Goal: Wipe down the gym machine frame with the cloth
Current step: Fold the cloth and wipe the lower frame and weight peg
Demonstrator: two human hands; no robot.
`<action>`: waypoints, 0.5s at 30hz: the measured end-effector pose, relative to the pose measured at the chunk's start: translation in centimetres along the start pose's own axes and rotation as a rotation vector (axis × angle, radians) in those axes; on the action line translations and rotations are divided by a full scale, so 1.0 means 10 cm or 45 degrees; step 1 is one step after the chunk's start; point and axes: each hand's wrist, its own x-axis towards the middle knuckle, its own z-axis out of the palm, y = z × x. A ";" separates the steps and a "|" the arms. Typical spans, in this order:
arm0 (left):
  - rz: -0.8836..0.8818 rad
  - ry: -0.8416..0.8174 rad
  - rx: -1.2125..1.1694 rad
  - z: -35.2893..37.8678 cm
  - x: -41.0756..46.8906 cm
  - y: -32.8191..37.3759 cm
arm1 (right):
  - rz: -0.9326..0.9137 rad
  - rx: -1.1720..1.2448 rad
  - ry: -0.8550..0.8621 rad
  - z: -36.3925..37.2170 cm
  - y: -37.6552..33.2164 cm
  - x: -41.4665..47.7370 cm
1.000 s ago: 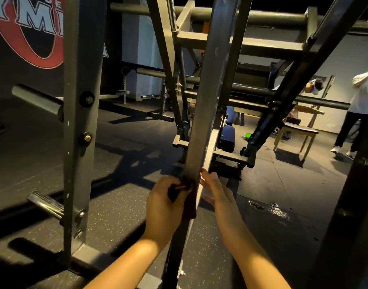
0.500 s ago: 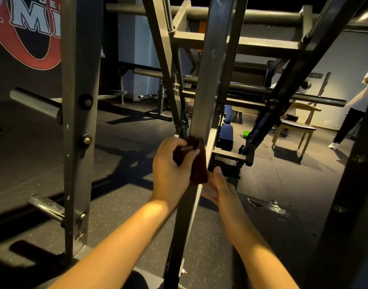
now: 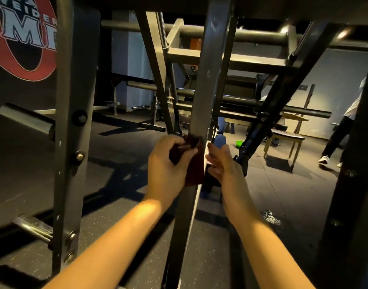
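A slanted grey metal bar (image 3: 206, 84) of the gym machine frame runs from the top centre down to the floor. My left hand (image 3: 168, 165) grips a dark red-brown cloth (image 3: 194, 163) and holds it against the front of this bar at mid-height. My right hand (image 3: 224, 165) is on the bar's right side with fingers straight, level with the cloth; whether it touches the bar is unclear. Part of the cloth hangs below my left hand.
A grey upright post (image 3: 72, 130) with bolts and plate pegs stands at left. A dark diagonal strut (image 3: 272, 113) and horizontal bars cross behind. A wooden chair (image 3: 287, 138) and a person (image 3: 343, 126) stand at right. A wet patch (image 3: 270, 217) lies on the rubber floor.
My left hand has slid the cloth up the slanted bar from low down to mid-height. My right hand has followed upward beside the bar.
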 end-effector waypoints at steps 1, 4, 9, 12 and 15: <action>-0.003 -0.013 -0.030 -0.01 -0.12 -0.08 | -0.061 0.019 0.005 0.01 -0.10 0.06; -0.219 -0.046 -0.024 -0.05 -0.52 -0.37 | -0.109 0.068 -0.020 0.03 -0.31 0.18; 0.056 -0.061 0.031 -0.02 0.13 0.03 | -0.192 0.034 -0.064 0.02 -0.26 0.08; 0.054 -0.016 -0.096 -0.06 0.79 0.49 | -0.185 0.043 -0.061 -0.02 -0.27 0.14; 0.071 -0.005 -0.086 -0.06 0.77 0.49 | -0.129 0.097 -0.045 -0.08 -0.30 0.21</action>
